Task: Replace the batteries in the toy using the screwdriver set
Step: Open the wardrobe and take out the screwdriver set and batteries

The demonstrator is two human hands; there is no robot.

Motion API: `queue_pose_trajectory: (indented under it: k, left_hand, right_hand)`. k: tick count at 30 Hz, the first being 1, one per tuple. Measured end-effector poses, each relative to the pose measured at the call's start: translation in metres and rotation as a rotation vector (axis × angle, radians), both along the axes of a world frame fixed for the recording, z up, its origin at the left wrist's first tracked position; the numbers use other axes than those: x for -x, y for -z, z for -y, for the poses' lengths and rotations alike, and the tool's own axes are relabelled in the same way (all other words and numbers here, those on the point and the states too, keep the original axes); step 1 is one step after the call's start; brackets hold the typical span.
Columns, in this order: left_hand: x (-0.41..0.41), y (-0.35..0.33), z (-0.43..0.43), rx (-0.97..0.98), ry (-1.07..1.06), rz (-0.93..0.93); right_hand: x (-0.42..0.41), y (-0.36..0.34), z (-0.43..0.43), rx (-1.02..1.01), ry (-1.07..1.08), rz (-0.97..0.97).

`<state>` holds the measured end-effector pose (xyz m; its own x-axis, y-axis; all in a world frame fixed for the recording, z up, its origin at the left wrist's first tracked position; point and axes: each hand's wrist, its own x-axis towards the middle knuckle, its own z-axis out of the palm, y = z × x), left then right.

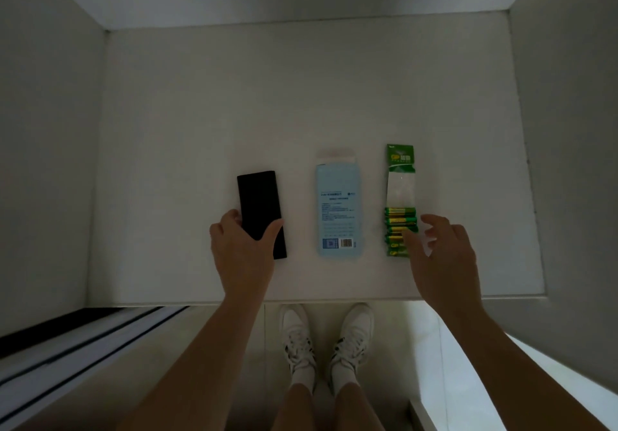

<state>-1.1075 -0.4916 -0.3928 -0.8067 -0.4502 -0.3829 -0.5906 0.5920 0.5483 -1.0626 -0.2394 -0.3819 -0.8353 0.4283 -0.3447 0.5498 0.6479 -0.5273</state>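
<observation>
We treat this step as the opening pickup: both hands reach out over the white table to collect the working items, and nothing is yet unpacked. The left hand grips the near end of the flat black block, which lies on the left of the row, with the thumb curled against its right edge and the fingers wrapped over its left edge; in this dim view we cannot tell whether the block is the toy or the screwdriver case. The forearm runs in straight from the near edge of the table, with the wrist level. The right hand is spread wide and holds nothing: its fingers fan out just to the right of the battery pack, and the thumb tip lies over the near cells. The pack is a long green strip at the right of the row, with its cells stacked at the near end and an empty clear sleeve at the far end. A pale blue box lies flat between the block and the pack, apart from both. To do the step well, we keep the left grip across the narrow width of the block so that it lifts level and does not pivot on its far end. We close the right hand on the cell end of the pack, not on the slack sleeve, which would fold. We bring both items toward the near centre, clear of the box.
</observation>
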Motion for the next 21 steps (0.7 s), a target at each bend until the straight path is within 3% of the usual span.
queue_pose_trajectory:
  k: [8,14,21]
  left_hand:
    - [0.014,0.004,-0.003,-0.185,-0.046,0.057]
    - [0.012,-0.009,-0.034,-0.502,-0.119,0.013]
    - [0.009,-0.009,-0.077,-0.629,-0.191,0.009]
  right_hand:
    - [0.016,0.004,0.0,0.047,0.081,0.135]
    - [0.023,0.004,-0.001,0.068,0.109,0.13]
    - [0.025,0.005,0.005,0.085,0.118,0.103]
